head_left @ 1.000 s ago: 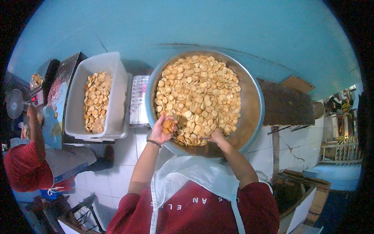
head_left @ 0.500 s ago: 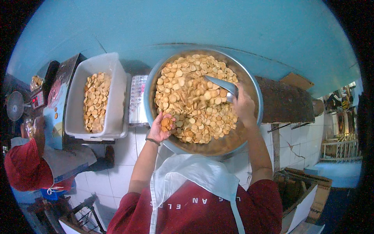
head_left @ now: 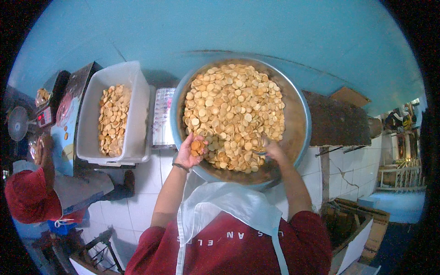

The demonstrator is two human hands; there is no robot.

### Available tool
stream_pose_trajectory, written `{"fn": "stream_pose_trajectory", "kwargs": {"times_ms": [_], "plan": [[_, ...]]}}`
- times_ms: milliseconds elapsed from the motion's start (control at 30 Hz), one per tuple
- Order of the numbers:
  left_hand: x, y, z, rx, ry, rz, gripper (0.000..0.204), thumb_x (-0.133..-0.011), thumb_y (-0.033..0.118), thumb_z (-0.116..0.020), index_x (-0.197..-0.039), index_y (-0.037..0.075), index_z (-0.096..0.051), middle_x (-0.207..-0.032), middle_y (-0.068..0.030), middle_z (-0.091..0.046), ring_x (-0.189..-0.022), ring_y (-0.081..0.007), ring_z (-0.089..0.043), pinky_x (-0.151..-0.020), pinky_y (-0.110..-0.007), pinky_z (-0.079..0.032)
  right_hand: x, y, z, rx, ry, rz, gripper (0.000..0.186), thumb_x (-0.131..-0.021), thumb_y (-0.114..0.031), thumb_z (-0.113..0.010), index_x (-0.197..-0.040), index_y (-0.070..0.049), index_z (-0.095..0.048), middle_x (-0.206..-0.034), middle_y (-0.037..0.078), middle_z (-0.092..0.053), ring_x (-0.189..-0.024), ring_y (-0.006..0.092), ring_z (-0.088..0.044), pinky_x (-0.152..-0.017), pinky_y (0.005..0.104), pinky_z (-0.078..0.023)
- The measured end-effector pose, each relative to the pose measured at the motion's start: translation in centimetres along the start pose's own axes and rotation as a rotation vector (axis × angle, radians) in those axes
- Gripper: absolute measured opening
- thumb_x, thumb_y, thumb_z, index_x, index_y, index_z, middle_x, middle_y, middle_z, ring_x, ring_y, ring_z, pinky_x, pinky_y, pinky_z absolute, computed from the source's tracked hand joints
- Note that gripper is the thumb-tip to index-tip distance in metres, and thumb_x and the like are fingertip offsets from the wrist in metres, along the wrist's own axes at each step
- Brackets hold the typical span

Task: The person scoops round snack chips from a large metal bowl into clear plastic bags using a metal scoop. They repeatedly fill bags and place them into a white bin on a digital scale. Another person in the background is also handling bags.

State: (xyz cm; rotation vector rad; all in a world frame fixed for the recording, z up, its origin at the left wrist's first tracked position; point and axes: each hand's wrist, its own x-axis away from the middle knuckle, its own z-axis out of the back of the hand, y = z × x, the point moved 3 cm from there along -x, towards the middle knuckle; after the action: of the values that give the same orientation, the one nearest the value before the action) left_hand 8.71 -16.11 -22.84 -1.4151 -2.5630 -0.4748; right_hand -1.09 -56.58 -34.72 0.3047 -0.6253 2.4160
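A wide metal basin point(head_left: 306, 123) stands before me, heaped with small round pale-brown crackers point(head_left: 233, 101). Over its near left rim, my left hand point(head_left: 187, 155) is turned palm up, its fingers curled round a few darker orange-brown crackers point(head_left: 197, 146). My right hand point(head_left: 276, 151) is closed on a metal scoop point(head_left: 260, 153) at the near right part of the heap. Most of the scoop is buried among the crackers or hidden by the hand.
Left of the basin are a stack of printed packaging point(head_left: 162, 114) and a white plastic bin point(head_left: 140, 91) of crackers. Further left, a co-worker in red point(head_left: 32, 197) sits by a scale point(head_left: 45, 116). A dark bench point(head_left: 337, 120) extends to the right; an open box point(head_left: 353, 229) stands below it.
My right hand has come down toward me with the scoop, which was raised over the heap amid blurred crackers and is now sunk into it. The left hand stays nearly in place.
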Motion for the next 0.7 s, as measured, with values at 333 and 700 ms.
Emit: {"fn": "stream_pose_trajectory", "kwargs": {"times_ms": [333,700], "plan": [[-0.2,0.1,0.8,0.004,-0.073,0.031,0.046,-0.096,0.053,-0.041,-0.096,0.011,-0.058,-0.098,-0.0107,-0.059,-0.071,-0.0198,-0.053,-0.039,-0.023,-0.042,1.2,-10.1,-0.1,-0.523,0.1,-0.001,0.032,-0.09,-0.013,-0.05,-0.12,-0.001,-0.05,-0.085,0.017,-0.061,-0.064,0.0281,-0.058,-0.056,0.0399,-0.046],[-0.1,0.0,0.0,-0.052,0.034,-0.023,0.045,-0.096,0.054,-0.039,-0.096,0.012,-0.056,-0.095,-0.0094,-0.059,-0.066,-0.0185,-0.058,-0.039,-0.027,-0.047,9.9,-17.5,20.4,0.109,0.642,0.518,0.052,-0.083,-0.016,-0.062,-0.131,-0.013,-0.043,-0.105,0.018,-0.062,-0.083,0.0389,-0.064,-0.072,0.0494,-0.051]]}}
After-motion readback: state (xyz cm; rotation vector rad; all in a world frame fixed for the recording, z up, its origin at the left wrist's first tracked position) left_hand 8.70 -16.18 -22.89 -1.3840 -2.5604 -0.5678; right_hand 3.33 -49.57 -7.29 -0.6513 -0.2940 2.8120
